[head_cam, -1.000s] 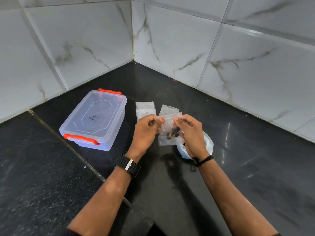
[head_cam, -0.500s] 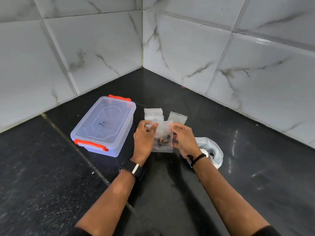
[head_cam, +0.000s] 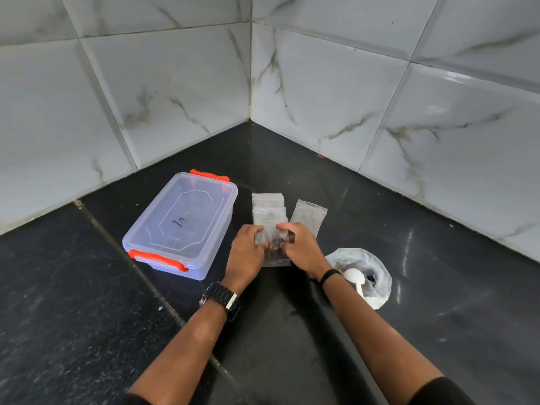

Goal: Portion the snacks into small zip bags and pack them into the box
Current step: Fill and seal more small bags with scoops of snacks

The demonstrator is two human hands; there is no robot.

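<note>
My left hand (head_cam: 247,252) and my right hand (head_cam: 301,247) both pinch a small clear zip bag (head_cam: 276,257) with a few dark snack pieces inside, held low over the black counter. Just behind it lies a stack of empty zip bags (head_cam: 267,207), and one more empty zip bag (head_cam: 309,214) lies to its right. A clear plastic box (head_cam: 182,223) with orange clips and its lid on sits to the left of my hands. At the right, an open plastic snack bag (head_cam: 377,276) holds dark snacks and a white spoon (head_cam: 355,277).
The black stone counter (head_cam: 87,317) meets white marble-look wall tiles (head_cam: 321,97) in a corner behind the items. A seam in the counter runs diagonally under my left forearm.
Both hands have lowered the filled zip bag toward the counter and now press closer together on it. The camera has tilted, so the scene sits lower in view.
</note>
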